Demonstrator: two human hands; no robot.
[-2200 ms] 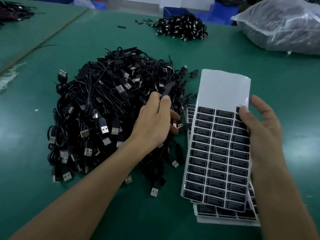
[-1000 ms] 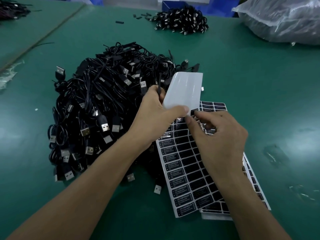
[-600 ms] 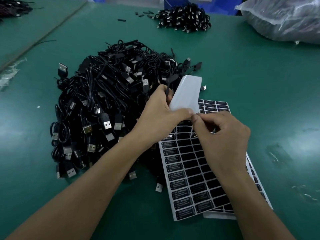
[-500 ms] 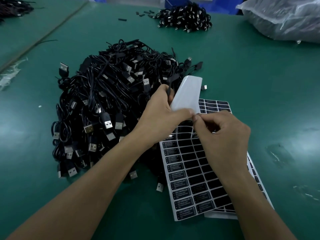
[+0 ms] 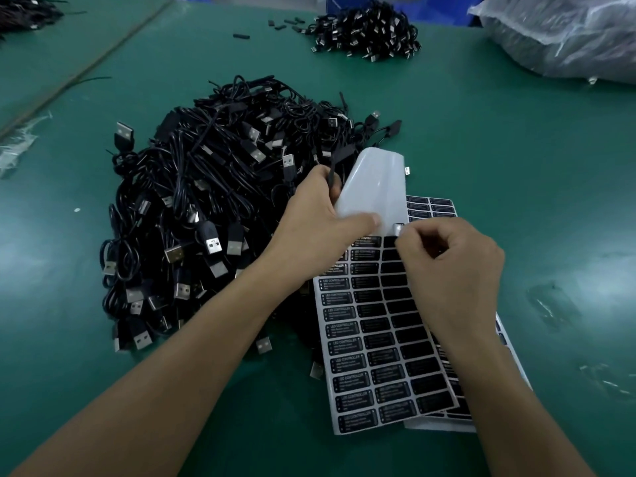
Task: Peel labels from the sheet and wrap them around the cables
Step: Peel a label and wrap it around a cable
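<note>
Gripping sheet (image 5: 371,339), left hand (image 5: 320,235); right hand (image 5: 454,266) pinches label (image 5: 398,228).

"LED CONTROLLER" reads on the black labels (image 5: 344,339) in the left column of the label sheet (image 5: 385,339); smaller print under it too tiny to read.

A dark green table (image 5: 516,173) fills nearly the whole view. Its mat is faintly glossy, with pale blotches of reflected light at 3 o'clock. Toward 10 o'clock a straight seam (image 5: 86,68) runs diagonally, parting it from a second green surface (image 5: 41,46) of the same colour. At 9 o'clock, by the left edge, lies a crumpled scrap of clear plastic (image 5: 15,146). At 12 o'clock blue bins (image 5: 444,12) stand past the far edge (only their lower parts show). A big translucent plastic bag (image 5: 564,32), stuffed full, rests at 1 o'clock.
</note>
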